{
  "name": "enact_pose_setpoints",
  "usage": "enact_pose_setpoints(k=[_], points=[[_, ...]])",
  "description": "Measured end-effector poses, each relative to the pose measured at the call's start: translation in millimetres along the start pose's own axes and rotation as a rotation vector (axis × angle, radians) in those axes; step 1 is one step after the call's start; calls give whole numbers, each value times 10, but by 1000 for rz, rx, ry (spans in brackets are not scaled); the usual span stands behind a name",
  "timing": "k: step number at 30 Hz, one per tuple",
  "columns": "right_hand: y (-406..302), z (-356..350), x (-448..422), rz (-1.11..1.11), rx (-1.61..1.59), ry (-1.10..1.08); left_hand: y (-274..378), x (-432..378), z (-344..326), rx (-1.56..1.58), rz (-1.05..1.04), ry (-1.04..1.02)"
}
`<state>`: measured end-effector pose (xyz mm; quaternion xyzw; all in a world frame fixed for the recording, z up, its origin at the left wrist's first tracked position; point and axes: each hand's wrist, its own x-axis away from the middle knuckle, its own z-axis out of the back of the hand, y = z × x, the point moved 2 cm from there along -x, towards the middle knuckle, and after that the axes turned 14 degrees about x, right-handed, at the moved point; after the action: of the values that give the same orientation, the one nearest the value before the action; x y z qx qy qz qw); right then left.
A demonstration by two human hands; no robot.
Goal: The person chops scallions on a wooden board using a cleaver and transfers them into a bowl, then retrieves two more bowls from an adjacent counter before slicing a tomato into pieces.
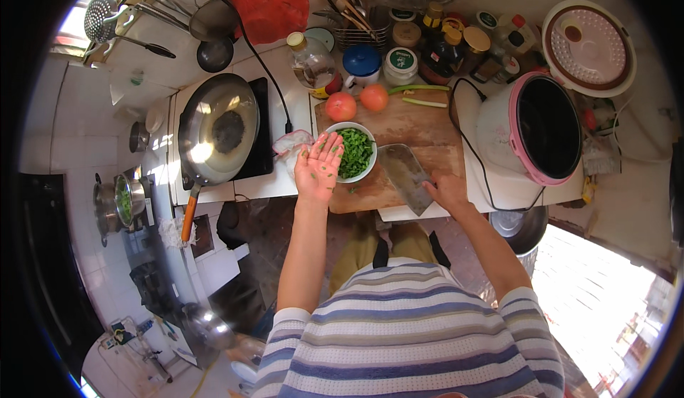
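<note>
My left hand is turned palm up with its fingers extended, and bits of chopped green stick to the skin. It hovers at the left rim of a white bowl filled with chopped greens. In my right hand is the handle of a cleaver, its broad blade lying over the wooden cutting board. The bowl stands on the board's left side. Two tomatoes, one at the left and one beside it, sit at the board's back edge, near pieces of green stalk.
A wok with an orange handle rests on a black cooktop at left. An open pink-rimmed rice cooker stands at right, its black cord beside the board. Bottles and jars line the back.
</note>
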<state>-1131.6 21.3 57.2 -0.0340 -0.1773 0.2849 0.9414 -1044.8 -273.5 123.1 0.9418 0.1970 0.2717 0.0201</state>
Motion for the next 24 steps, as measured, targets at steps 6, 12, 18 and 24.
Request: enact_pose_setpoints(k=[6,12,18,24], points=[[-416,141,-82,-91,158,84,154,-23,20,34,-13,12],[-1297,267,-523,-214,-852,-133,186,-6,-70,48,5,-47],[-1220,148,-662,-272,-883,-59,117,93,-253,30,41,-77],[-425,487,-395,-480,-1055,32,-210,73,-481,31,186,-140]])
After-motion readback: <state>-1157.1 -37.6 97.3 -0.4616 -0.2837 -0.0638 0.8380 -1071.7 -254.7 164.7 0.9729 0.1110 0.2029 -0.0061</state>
